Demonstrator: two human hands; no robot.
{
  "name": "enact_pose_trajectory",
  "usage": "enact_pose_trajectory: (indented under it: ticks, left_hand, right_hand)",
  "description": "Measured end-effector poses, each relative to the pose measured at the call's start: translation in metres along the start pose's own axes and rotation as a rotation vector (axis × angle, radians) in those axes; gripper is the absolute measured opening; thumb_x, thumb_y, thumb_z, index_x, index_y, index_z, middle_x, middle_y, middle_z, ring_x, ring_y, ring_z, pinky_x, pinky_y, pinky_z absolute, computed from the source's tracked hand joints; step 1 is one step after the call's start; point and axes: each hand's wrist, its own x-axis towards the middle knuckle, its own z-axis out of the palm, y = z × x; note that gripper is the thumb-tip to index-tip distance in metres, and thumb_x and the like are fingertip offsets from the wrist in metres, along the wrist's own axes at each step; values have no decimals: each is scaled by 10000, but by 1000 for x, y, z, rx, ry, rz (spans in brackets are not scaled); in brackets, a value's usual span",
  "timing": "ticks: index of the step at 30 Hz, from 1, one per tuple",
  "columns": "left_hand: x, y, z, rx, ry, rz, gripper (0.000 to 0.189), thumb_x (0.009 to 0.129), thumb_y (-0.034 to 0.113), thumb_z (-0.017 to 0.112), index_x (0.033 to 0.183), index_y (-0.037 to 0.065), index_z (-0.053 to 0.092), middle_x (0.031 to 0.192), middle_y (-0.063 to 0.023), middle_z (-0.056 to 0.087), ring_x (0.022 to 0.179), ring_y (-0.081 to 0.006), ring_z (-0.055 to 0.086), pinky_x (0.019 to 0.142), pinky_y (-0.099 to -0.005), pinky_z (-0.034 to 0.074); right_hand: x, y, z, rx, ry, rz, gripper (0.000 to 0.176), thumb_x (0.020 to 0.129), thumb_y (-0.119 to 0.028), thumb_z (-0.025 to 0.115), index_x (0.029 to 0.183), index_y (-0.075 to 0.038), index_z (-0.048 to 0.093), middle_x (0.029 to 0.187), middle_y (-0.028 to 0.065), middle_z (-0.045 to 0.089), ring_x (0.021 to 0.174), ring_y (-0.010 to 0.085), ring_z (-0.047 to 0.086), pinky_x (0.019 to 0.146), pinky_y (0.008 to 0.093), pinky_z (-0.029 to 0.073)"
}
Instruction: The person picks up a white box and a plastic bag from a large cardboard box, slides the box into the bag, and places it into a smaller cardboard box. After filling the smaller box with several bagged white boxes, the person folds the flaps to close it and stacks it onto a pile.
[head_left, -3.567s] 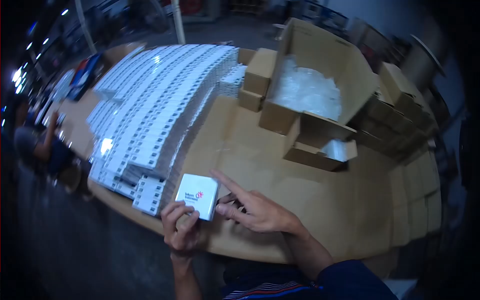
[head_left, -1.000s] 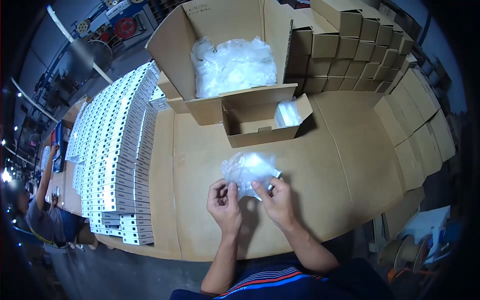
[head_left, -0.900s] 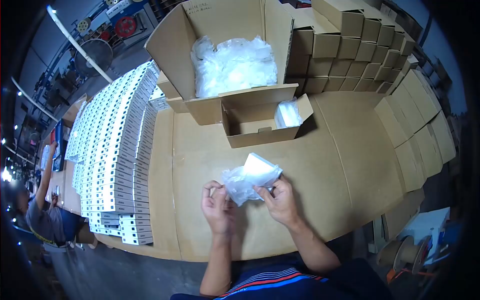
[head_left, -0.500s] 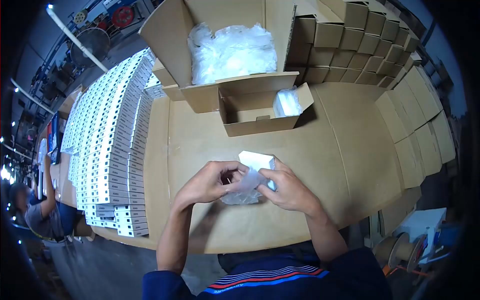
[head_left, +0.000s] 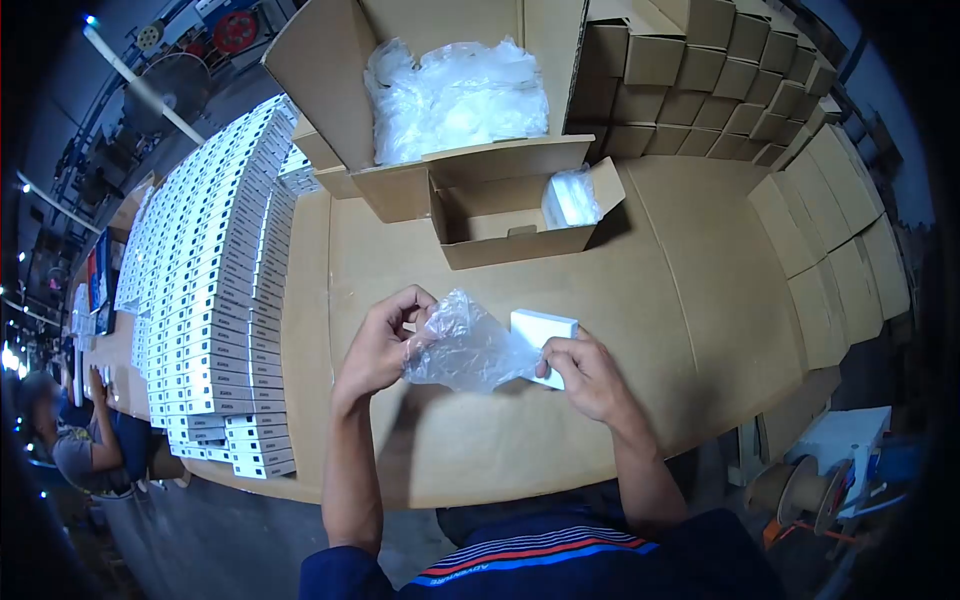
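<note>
A clear plastic bag (head_left: 465, 345) is stretched between my two hands above the cardboard-covered table. My left hand (head_left: 385, 340) pinches the bag's left side with curled fingers. In my right hand (head_left: 585, 372) is a small white box (head_left: 540, 328), gripped at its right side; the bag's right edge also lies under those fingers. The box stands partly behind the bag and the fingers. Beyond my hands sits an open cardboard carton (head_left: 520, 248), with a plastic-wrapped white box (head_left: 572, 203) at its right end.
Behind the carton, a large open box (head_left: 400, 195) holds a heap of clear plastic bags (head_left: 460, 100). Tall stacks of white boxes (head_left: 215, 330) line the left side. Brown cartons (head_left: 700, 80) are piled at back right. Another person (head_left: 95, 450) sits far left.
My hands have moved apart, the left one leftward and up, spreading the bag out between them. The white box has shifted slightly right with my right hand.
</note>
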Motion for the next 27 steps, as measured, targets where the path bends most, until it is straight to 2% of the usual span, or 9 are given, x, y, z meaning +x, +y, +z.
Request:
enact_pose_trajectory:
  ticks: [6, 9, 12, 14, 16, 17, 18, 23, 27]
  left_hand:
    - [-2, -1, 7, -9, -66, 27, 215, 966, 176, 749, 969, 20, 600, 789, 60, 536, 711, -9, 456, 578, -203, 404]
    - [-2, 6, 7, -19, -86, -2, 155, 1012, 156, 688, 985, 55, 574, 726, 72, 463, 666, -11, 437, 549, -199, 367]
    - [-8, -5, -22, -500, 65, -8, 168, 1087, 212, 565, 1034, 53, 559, 721, 26, 538, 619, -46, 489, 548, -219, 407]
    - [-6, -32, -31, -832, 16, 130, 339, 1097, 355, 512, 1221, 42, 545, 989, -70, 636, 840, -131, 611, 707, -270, 496]
    - [-17, -31, 19, -799, 352, 117, 444, 1086, 404, 509, 1319, 26, 527, 1165, -109, 633, 1026, -172, 634, 841, -301, 526]
    - [-25, -55, 27, -681, 211, 174, 529, 1048, 359, 586, 1427, 10, 469, 1351, -123, 564, 1246, -211, 564, 1037, -356, 483]
    - [-28, -64, 48, -428, 295, 193, 493, 1022, 245, 633, 1426, 11, 472, 1359, -110, 560, 1256, -192, 562, 1045, -340, 497]
    - [-26, -43, 110, -200, 619, 119, 192, 1062, 151, 590, 1196, 13, 599, 1002, -31, 656, 887, -85, 622, 733, -233, 519]
    - [-30, -43, 100, -359, 708, 47, 170, 1089, 178, 557, 997, 36, 573, 772, 48, 593, 662, -2, 521, 566, -175, 406]
  right_hand:
    - [6, -24, 4, -162, 87, -308, 271, 913, -294, 772, 1051, -62, 752, 1002, 160, 627, 862, 237, 624, 712, 337, 504]
    - [9, -25, 17, -30, 47, -206, 191, 900, -222, 795, 995, -59, 762, 966, 148, 606, 800, 214, 585, 682, 337, 488]
    - [12, -6, 26, 71, 123, -228, 142, 918, -163, 777, 972, -33, 756, 918, 107, 590, 714, 179, 542, 639, 332, 466]
    - [11, -3, 32, 154, 264, -206, 139, 925, -160, 772, 967, -29, 751, 901, 91, 589, 691, 166, 530, 621, 327, 452]
    - [10, -6, 37, 100, 366, -202, 147, 939, -171, 766, 953, -27, 740, 895, 85, 592, 692, 149, 521, 597, 314, 438]
    - [8, -10, 39, 85, 392, -188, 157, 942, -178, 764, 945, -24, 735, 897, 85, 592, 692, 147, 519, 590, 311, 435]
    - [8, -12, 42, 71, 416, -171, 168, 945, -184, 763, 937, -20, 730, 898, 84, 593, 692, 146, 517, 583, 307, 433]
    - [3, -18, 57, 47, 466, -172, 188, 969, -186, 740, 923, -8, 702, 891, 79, 581, 696, 141, 514, 561, 289, 428]
    - [-2, -14, 57, 132, 516, -192, 174, 987, -171, 718, 940, -5, 693, 899, 80, 573, 717, 142, 522, 564, 284, 430]
